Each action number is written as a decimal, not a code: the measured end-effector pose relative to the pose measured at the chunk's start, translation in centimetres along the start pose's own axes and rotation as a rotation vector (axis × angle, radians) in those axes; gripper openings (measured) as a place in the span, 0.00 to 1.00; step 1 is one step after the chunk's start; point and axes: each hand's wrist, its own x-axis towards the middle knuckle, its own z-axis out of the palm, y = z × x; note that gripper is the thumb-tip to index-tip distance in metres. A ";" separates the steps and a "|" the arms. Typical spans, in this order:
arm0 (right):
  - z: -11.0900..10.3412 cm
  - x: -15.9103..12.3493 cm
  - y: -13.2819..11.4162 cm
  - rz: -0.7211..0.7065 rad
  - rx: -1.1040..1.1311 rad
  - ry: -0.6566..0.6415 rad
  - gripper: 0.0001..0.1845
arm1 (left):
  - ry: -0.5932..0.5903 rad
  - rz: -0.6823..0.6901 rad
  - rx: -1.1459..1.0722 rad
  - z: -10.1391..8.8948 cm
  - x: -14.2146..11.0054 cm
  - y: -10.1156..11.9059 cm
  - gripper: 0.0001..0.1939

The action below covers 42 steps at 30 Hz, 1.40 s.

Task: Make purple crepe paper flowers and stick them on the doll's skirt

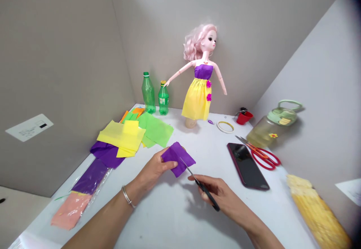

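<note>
A small piece of purple fabric is pinched in my left hand, thumb on top, just above the table. My right hand grips black-handled scissors, whose blades point up and left and overlap the fabric's lower right part. Whether the blades are cutting into it I cannot tell. Behind my hands a pink-haired doll stands upright on a short beige base, in a purple top, a yellow skirt and two magenta flowers on one side of the skirt.
At left lie yellow sheets, green sheets and a plastic packet. Two green bottles stand behind. On the right are a phone, red-handled scissors, a tape roll, a red cup and a water bottle.
</note>
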 end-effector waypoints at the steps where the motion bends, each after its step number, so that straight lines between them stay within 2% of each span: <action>1: 0.0 0.0 -0.1 0.002 -0.003 -0.001 0.27 | -0.003 0.006 -0.001 0.0 0.0 0.0 0.24; 12: 0.1 -0.1 0.1 -0.018 -0.033 0.034 0.28 | -0.002 0.017 -0.010 -0.4 0.1 -0.3 0.24; 22: 0.1 -0.1 -0.1 -0.026 -0.056 0.059 0.26 | 0.018 0.004 -0.012 0.1 -0.1 0.5 0.24; 29: 0.3 -0.1 -0.2 -0.023 -0.095 0.095 0.29 | 0.041 -0.007 -0.026 0.0 0.0 0.3 0.23; 37: 0.3 -0.1 0.0 -0.031 -0.083 0.073 0.30 | 0.030 0.001 -0.015 -0.1 -0.1 0.3 0.24; 42: 0.2 0.1 0.5 -0.040 -0.020 -0.013 0.26 | 0.003 0.014 -0.015 -0.2 0.0 0.3 0.24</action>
